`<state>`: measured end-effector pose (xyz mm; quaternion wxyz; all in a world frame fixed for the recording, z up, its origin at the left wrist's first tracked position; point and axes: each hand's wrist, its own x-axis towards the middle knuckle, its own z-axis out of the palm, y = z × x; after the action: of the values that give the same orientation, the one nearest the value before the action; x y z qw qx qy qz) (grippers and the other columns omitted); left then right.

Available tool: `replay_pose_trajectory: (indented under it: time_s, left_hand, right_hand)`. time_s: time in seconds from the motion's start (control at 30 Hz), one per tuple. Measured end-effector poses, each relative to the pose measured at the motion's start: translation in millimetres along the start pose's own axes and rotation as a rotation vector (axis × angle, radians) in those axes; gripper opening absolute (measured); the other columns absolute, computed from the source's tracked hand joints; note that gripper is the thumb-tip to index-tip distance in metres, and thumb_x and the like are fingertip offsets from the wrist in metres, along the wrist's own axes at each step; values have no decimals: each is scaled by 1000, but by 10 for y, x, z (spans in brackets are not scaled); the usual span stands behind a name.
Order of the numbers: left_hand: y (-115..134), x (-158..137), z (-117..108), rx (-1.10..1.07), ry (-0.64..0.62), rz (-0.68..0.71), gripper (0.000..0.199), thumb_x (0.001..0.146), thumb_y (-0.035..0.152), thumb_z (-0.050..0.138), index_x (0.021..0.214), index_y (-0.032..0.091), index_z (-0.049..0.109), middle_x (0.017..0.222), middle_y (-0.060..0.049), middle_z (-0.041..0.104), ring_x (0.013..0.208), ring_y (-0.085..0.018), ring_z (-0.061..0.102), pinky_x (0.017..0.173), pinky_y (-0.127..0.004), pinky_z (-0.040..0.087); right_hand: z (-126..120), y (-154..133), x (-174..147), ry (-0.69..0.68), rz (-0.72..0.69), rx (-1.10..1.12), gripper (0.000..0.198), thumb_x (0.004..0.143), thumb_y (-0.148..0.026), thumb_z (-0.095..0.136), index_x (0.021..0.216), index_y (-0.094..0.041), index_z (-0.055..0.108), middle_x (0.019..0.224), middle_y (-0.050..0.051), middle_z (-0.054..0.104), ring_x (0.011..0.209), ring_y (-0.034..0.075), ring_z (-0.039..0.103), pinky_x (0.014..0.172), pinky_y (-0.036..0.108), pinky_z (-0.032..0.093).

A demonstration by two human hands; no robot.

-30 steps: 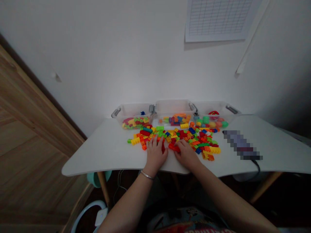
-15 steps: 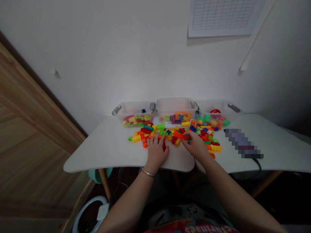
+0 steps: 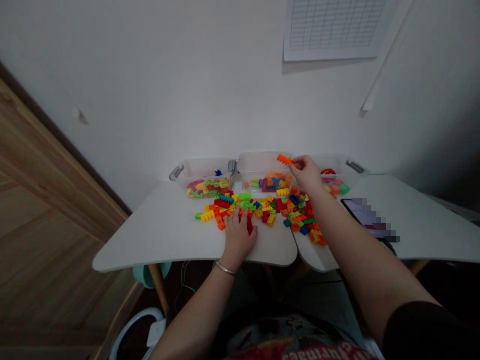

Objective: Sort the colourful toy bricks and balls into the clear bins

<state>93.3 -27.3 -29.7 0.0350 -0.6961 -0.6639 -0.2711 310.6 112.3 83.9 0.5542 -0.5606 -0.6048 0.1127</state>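
While gripping an orange toothed brick [image 3: 285,160] by its right end in the right hand [image 3: 308,174], with fingers closed on it, holds it clear of the tabletop [image 3: 150,240], in line of sight with the see-through middle bin [image 3: 258,161]; cannot tell whether above the opening or short of it. Rests the left hand [image 3: 239,237] palm down at the near edge of a loose pile of bricks [image 3: 245,204], with fingers spread forward and thumb out to the side. Note a red brick [image 3: 250,226] between left thumb and fingers; cannot tell whether gripped or only touched. Wears a silver bangle [image 3: 225,268] on the left wrist. See red, yellow and green pieces in the left bin [image 3: 189,166], mixed colours in the middle, and rounded pieces in the right bin [image 3: 339,164], partly hidden behind the right hand and forearm. Note also a flat dark-edged device [image 3: 360,215], partly pixelated, right of the forearm.
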Motion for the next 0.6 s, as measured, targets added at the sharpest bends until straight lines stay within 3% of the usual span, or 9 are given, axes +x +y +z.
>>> replay_pose_trajectory:
  time_s: [0.13,0.3,0.47,0.6]
  left_hand:
    - [-18,4,48,-29,49,-12,60,85,32,56,141,12,44,150,-21,39,140,-34,36,117,-56,25]
    - [-42,21,92,-48,46,-16,67,84,33,58,142,7,39,150,-23,39,140,-35,37,117,-56,26]
    - [-62,25,115,-63,43,-9,65,85,33,56,143,9,38,151,-22,39,140,-34,37,117,-56,25]
    - [-77,16,129,-84,46,26,62,88,34,51,144,12,36,151,-20,40,141,-31,37,118,-57,23]
  right_hand:
    - [215,-46,63,-119,-7,-168,19,77,-24,59,94,-18,65,88,6,69,81,20,63,79,35,49]
    - [430,-82,59,-228,-110,-359,27,84,-24,54,107,-17,67,95,9,72,90,24,64,88,40,46]
    - [480,-115,14,-287,-193,-548,34,91,-25,43,111,-19,71,94,11,74,95,28,66,94,46,42]
    - [431,-79,26,-314,-235,-524,36,92,-29,45,116,-20,70,102,11,74,101,29,65,97,47,42]
